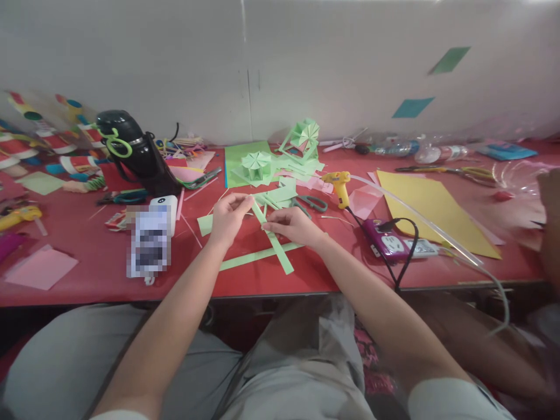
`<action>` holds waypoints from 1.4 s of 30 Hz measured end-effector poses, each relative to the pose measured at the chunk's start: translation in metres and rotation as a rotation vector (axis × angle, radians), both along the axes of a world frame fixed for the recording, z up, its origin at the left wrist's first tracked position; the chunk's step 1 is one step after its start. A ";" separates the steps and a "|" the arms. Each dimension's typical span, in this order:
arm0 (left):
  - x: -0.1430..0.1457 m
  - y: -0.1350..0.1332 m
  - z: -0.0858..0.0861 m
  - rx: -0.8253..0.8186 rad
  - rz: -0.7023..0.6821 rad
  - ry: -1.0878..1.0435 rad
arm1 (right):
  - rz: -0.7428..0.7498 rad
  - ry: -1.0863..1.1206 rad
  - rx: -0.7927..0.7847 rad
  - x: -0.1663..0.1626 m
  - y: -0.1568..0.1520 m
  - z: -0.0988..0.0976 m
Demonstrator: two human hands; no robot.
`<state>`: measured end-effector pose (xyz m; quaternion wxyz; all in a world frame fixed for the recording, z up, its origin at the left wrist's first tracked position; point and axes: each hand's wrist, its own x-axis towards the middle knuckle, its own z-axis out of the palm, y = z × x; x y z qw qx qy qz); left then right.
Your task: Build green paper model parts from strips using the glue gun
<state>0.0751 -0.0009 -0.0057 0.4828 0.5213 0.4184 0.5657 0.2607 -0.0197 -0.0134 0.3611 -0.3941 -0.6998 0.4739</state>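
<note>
A light green paper strip (279,251) slants between my hands above the red table (245,283). My left hand (230,217) pinches its far end. Farther down the same strip, my right hand (294,226) is closed on it with thumb and fingers. Another green strip (247,258) lies flat beneath, crossing under the held one. Just beyond my hands are more green paper pieces (284,191) and grey-handled scissors (312,203), partly covered. Behind them stand a folded green paper wheel (256,166) and a green paper frame with a pleated wheel (305,135).
At right are a yellow glue gun (339,185), a purple power strip (385,240) with cables, and yellow paper (431,207). A black flask (133,151) and a phone (151,239) stand left. Another person's arm (550,216) is at the right edge.
</note>
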 end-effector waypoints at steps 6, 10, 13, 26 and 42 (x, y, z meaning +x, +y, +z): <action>-0.002 0.002 -0.001 -0.010 0.011 -0.027 | -0.016 0.051 0.023 0.004 0.003 -0.001; -0.005 0.005 0.000 -0.084 0.119 -0.128 | 0.045 0.110 0.145 0.007 0.004 0.003; -0.005 0.006 0.003 -0.125 0.146 -0.183 | 0.103 0.139 0.141 0.008 0.003 0.005; 0.004 0.001 0.000 -0.103 0.009 -0.272 | -0.086 0.337 -0.010 -0.001 0.006 -0.004; -0.003 0.002 0.002 -0.126 -0.098 -0.120 | -0.245 0.176 0.064 0.005 0.016 -0.009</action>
